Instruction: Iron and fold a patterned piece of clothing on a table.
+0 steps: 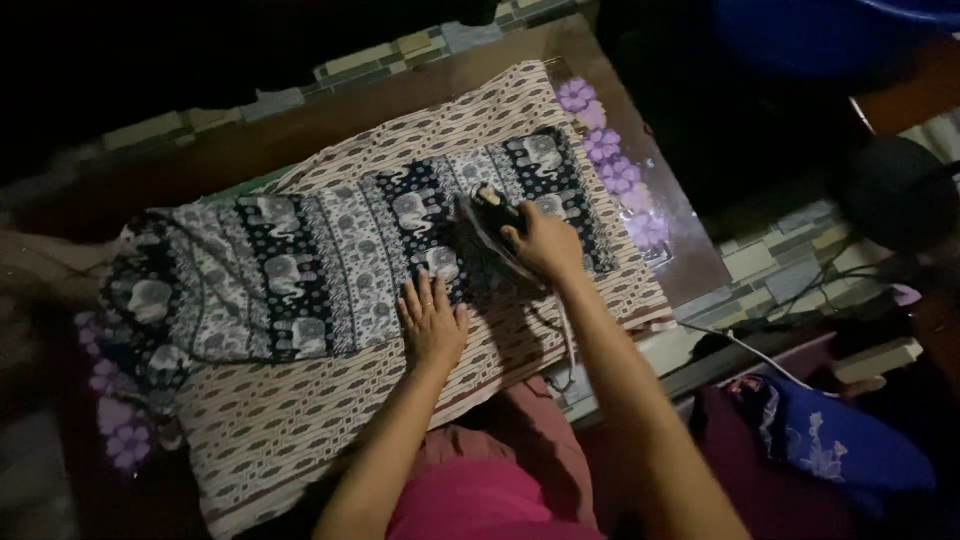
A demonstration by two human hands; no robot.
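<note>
Two hands are working over an elephant-print garment, a dark blue and white cloth with rows of pale elephants and patterned bands, which is lying spread lengthwise across a beige patterned sheet on a low table. The garment is looking mostly flat, though its far left end is bunching into folds. The right hand is closing around the handle of a dark iron, which is sitting on the right part of the garment. The left hand is lying open and flat, fingers spread, pressing on the near edge of the garment just beside the iron and holding nothing.

A cord is hanging from the iron down past the table's near edge, along the right forearm. Purple flower prints are showing on the table's bare right end and again at the left corner. A blue floral cloth is lying at the lower right, well apart from the table, and a white cable is running across the tiled floor beside it. The surroundings are too dark to read further.
</note>
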